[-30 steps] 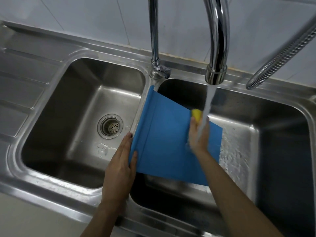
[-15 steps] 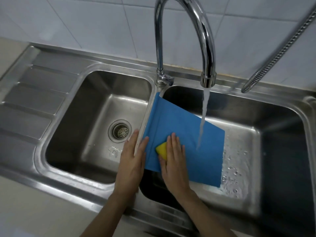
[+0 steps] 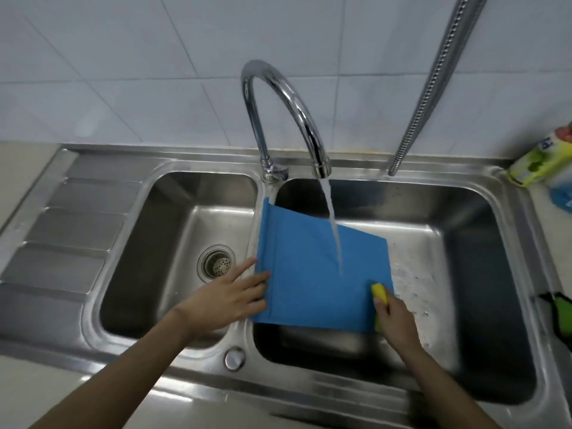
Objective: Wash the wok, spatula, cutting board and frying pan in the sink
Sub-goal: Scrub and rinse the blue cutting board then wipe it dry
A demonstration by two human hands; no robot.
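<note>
No lettering is showing clearly enough to read. The green and yellow package (image 3: 540, 162) lying on the counter at the right end of the sink (image 3: 356, 391) is carrying blue printing near its upper edge, but it is blurring beyond recognition.

Packets (image 3: 544, 164) & green item (image 3: 561, 314) cut off at right edge; sponge (image 3: 380, 294) partly under right hand (image 3: 397, 323).

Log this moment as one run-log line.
step: scrubbing cutting board | left hand: flat on board's left edge | right hand: grips yellow sponge at right edge | faucet: running onto board
</note>
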